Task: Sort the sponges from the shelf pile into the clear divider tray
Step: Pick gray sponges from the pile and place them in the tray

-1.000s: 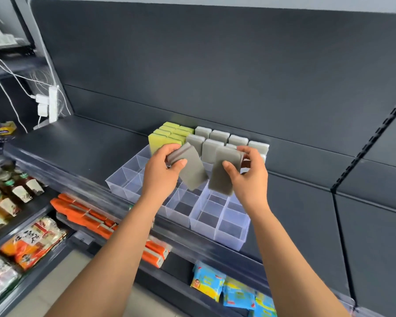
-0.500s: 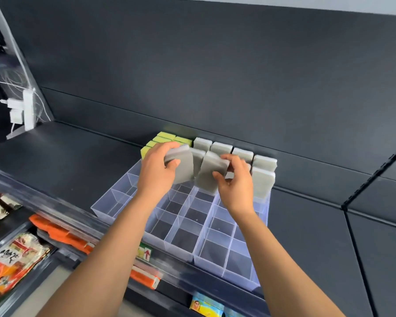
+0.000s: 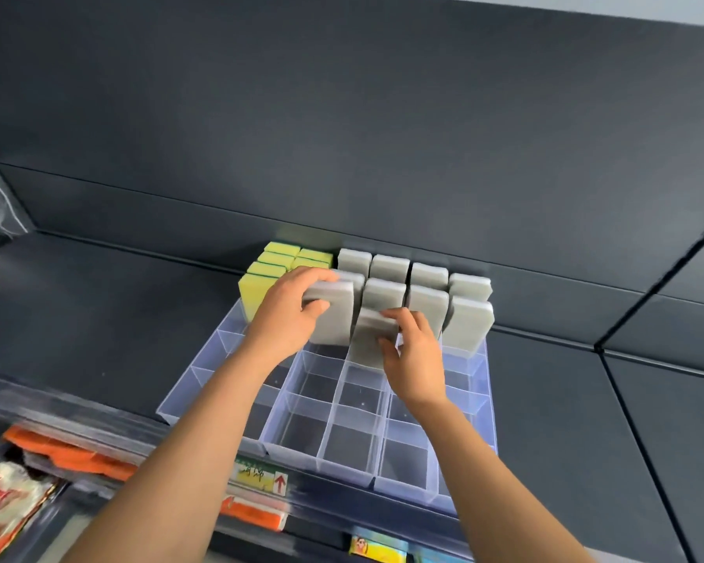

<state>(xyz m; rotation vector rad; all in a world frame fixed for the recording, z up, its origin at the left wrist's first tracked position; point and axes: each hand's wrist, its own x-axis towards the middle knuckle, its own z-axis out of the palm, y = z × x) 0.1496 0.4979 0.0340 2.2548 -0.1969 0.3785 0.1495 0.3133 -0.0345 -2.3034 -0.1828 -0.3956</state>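
Note:
A clear divider tray (image 3: 342, 465) sits on the dark shelf, its back rows filled with upright sponges. Yellow sponges (image 3: 255, 292) stand at the back left, grey sponges (image 3: 468, 323) to their right. My left hand (image 3: 287, 319) grips a grey sponge (image 3: 336, 319) by its top edge, standing upright in a cell behind the yellow ones' front. My right hand (image 3: 413, 351) pinches a second grey sponge (image 3: 368, 339), lowered into the cell just right of the first. The front cells hold nothing.
The dark shelf (image 3: 98, 327) stretches to the left and right of the tray, with a dark back panel behind. Orange and printed packets (image 3: 70, 457) lie on the lower shelf. A yellow price label (image 3: 261, 475) sits on the shelf's front rail.
Both hands moved forward and down, lowering the two grey sponges from above the tray into adjacent cells. The view shifted closer to the tray.

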